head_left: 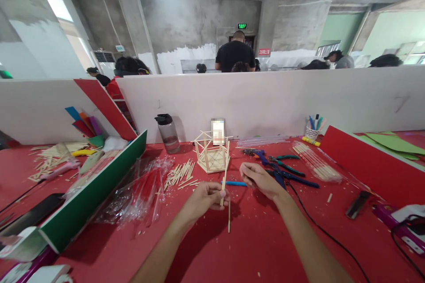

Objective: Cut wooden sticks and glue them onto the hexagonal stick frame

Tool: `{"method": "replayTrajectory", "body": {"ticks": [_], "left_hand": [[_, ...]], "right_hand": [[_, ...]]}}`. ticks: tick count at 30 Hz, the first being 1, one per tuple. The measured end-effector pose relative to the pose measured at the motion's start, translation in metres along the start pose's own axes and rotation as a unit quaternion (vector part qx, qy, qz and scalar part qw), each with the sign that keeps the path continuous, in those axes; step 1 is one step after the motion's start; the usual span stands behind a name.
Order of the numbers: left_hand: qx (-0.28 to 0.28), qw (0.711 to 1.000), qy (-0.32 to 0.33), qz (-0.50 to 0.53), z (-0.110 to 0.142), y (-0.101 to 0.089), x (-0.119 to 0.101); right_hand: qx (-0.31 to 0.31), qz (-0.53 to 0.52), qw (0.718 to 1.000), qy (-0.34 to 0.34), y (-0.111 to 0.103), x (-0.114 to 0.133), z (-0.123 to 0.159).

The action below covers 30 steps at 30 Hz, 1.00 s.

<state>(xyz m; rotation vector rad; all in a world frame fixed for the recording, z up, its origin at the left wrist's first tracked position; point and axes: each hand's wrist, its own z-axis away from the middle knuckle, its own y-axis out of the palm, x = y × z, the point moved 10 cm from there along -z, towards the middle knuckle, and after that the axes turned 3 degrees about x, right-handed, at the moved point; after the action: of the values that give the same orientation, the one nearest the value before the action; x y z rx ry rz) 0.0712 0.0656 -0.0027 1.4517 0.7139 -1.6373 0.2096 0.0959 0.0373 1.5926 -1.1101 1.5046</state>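
Thin wooden sticks (223,184) are pinched between the thumb and fingers of my left hand (210,196), roughly upright. Another stick (229,221) hangs down below those fingers. My right hand (257,177) is apart from the left, its fingers curled together; whatever is in them, if anything, is hidden. Just beyond my hands stands an open many-sided frame (208,169) built of wooden sticks. A blue rod (236,183) lies on the table between my hands. Short cut sticks (181,174) form a loose pile left of the frame.
Right of my right hand lie a blue glue gun (261,155) and green-handled pliers (288,158). Bagged sticks (317,161) are further right. Clear plastic wrapping (139,190) covers the left side near a green board (99,194). A water bottle (168,135) stands by the white partition (282,101).
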Motion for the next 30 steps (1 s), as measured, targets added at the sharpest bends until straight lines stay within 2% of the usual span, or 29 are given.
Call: {"method": "replayTrajectory", "body": {"ticks": [4,7,9,17,24,30], "left_hand": [[-0.006,1.0,0.021,0.014,0.001,-0.001,-0.004],[-0.016,0.999,0.04,0.023,0.0,-0.005,-0.009],[-0.025,0.998,0.049,0.027,0.001,-0.009,-0.012],[-0.021,0.998,0.048,0.026,0.001,-0.01,-0.011],[-0.007,0.999,0.045,0.018,0.002,-0.002,-0.01],[-0.026,0.999,0.037,0.012,0.0,-0.009,-0.007]], "right_hand": [[0.06,-0.051,0.996,0.032,0.019,-0.006,0.004],[0.119,-0.056,0.99,0.058,0.035,-0.009,0.009],[0.135,-0.052,0.987,0.067,0.038,-0.011,0.01],[0.095,-0.027,0.992,0.078,0.033,-0.019,0.004],[0.124,-0.028,0.988,0.086,0.046,-0.021,0.004],[0.1,-0.036,0.99,0.097,0.035,-0.02,0.006]]}}
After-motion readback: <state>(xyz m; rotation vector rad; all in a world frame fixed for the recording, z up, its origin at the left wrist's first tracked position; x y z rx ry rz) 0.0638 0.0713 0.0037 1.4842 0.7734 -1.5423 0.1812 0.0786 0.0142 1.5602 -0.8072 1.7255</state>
